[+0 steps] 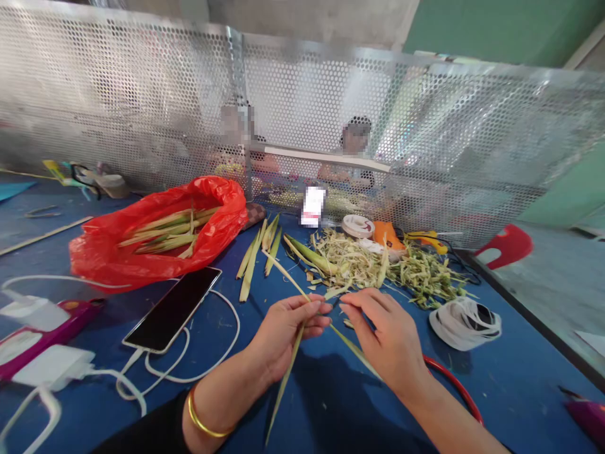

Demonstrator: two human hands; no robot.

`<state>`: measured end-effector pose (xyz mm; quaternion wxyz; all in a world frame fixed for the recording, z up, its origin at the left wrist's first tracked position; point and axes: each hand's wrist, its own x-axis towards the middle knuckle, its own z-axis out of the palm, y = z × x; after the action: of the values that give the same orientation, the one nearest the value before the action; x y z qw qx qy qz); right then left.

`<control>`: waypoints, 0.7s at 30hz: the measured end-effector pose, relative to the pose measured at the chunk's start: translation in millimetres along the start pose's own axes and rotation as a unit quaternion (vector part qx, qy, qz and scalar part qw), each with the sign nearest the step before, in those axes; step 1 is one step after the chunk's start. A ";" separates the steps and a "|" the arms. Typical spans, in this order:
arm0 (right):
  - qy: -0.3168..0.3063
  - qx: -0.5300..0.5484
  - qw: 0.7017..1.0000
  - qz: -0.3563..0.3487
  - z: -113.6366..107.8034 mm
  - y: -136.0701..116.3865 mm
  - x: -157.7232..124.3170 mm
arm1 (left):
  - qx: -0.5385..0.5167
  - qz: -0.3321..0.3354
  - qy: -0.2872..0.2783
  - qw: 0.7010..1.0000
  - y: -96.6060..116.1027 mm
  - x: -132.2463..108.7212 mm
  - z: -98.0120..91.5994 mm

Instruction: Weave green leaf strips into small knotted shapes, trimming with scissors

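My left hand [295, 321], a gold bangle on its wrist, is closed in a pinch round narrow yellow-green leaf strips. One pale strip [286, 273] runs up and away from the fingers, another [285, 386] hangs down toward me. A third strip [355, 351] slants from the left fingertips to beneath my right hand [385, 331]. The right thumb and forefinger are pinched together close to the left fingertips; whatever is between them is too small to make out. Several broad green leaves [255, 258] lie on the blue table beyond my hands.
A red plastic bag [155, 272] of leaves stands left, near a charging phone [172, 309] with white cables. Shredded leaf scraps [350, 255], a tape roll [358, 226] and a white ribbon bundle [466, 323] lie right. A perforated metal screen [302, 94] edges the back; people sit behind it.
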<state>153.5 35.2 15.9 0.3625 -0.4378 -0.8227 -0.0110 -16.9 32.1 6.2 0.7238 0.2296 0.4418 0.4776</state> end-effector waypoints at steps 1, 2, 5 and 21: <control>0.019 0.009 1.000 0.013 -1.2 -0.9 -0.5 | 0.018 -0.004 -0.020 1.000 -2.0 -1.6 1.2; 0.023 0.014 0.999 0.025 -1.4 -2.1 -1.0 | 0.036 -0.011 -0.043 0.998 -4.1 -3.3 2.5; -0.035 0.060 0.994 0.080 3.3 -6.3 -1.7 | 0.089 -0.030 -0.100 0.991 -10.4 -8.4 6.4; -0.204 0.189 0.935 0.221 18.7 -19.9 -0.4 | 0.239 -0.046 -0.089 0.966 -27.9 -10.5 13.4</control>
<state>128.2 28.9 7.8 0.2561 -0.5245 -0.7484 0.3150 6.6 11.7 -3.7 0.7053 0.4167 0.4873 0.3024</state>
